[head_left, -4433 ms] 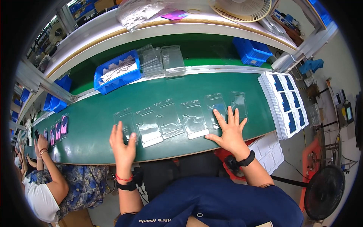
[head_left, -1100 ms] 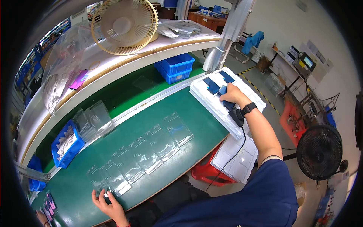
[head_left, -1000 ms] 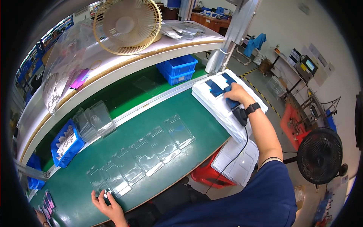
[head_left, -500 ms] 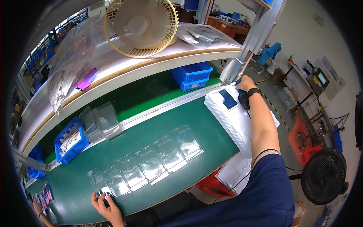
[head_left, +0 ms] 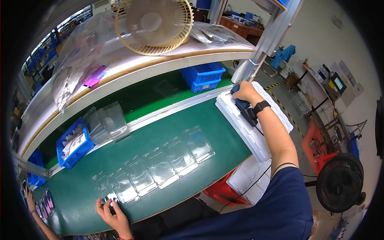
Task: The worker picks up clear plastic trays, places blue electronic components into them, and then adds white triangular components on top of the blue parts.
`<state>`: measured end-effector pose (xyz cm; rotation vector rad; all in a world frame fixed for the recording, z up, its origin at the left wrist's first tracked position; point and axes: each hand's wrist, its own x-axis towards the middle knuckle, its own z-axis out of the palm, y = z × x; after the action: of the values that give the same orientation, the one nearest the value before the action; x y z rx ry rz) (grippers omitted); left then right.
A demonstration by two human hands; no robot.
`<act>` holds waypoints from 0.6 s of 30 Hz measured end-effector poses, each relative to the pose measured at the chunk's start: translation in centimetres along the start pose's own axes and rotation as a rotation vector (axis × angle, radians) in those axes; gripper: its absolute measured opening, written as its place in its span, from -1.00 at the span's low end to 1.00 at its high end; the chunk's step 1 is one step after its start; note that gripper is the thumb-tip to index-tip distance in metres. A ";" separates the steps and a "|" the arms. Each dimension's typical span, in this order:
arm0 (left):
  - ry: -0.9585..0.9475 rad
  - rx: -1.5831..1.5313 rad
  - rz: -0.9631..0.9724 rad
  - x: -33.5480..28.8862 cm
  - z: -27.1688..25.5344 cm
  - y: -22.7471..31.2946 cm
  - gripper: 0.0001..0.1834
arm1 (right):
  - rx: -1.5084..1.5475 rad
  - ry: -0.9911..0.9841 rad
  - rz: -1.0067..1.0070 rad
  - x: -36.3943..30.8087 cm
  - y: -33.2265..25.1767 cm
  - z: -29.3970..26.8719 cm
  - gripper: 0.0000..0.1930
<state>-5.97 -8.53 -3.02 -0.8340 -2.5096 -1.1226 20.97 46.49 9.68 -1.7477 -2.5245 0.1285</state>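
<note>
Right hand (head_left: pixel 246 94) extended over the stack of white trays (head_left: pixel 240 129) at the right end of the green table (head_left: pixel 72 196); its fingers are closed around a dark blue panel (head_left: pixel 235 89) at the upper left part of the top tray. A 2nd dark blue piece (head_left: pixel 241 105) shows just below the fingers; whether it is also held could not be determined. Wrist bears a black watch (head_left: pixel 262 106), with a black unit (head_left: pixel 249 117) and cable beside it. Left hand (head_left: pixel 114 217) at the near left end of a row of 6 clear sleeves (head_left: pixel 162 169), fingers bent and slightly parted at the lower edge of the leftmost sleeve. A small dark item shows at the fingertips; whether it is gripped could not be determined. Sleeves lie flat, side by side, in a slanting row. Behind them: a blue bin (head_left: pixel 80 154) containing white paper pieces, further clear sleeves leaning beside it, and 2 stacked blue bins (head_left: pixel 203 78) farther right. At far left, a co-worker's hand (head_left: pixel 30 201) is near pink and dark pieces (head_left: pixel 47 204). A red stool (head_left: pixel 216 196) below the table bears white trays.
</note>
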 end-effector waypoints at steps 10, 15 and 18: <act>0.051 -0.103 -0.025 0.2 -0.2 1.2 -0.88 | 0.040 0.012 0.220 -0.8 -1.7 0.4 -0.32; 0.080 -0.120 0.062 0.0 -0.3 0.9 -0.90 | 0.069 0.298 0.109 -2.9 -2.3 -1.2 -0.39; 0.117 -0.153 0.090 -0.1 -0.6 1.1 -0.92 | 0.243 0.448 -0.036 -5.8 -4.7 -2.8 -0.48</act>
<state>-5.25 -8.48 -2.02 -0.8842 -2.2913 -1.3056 18.97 39.50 12.88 -1.4463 -2.1188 0.0333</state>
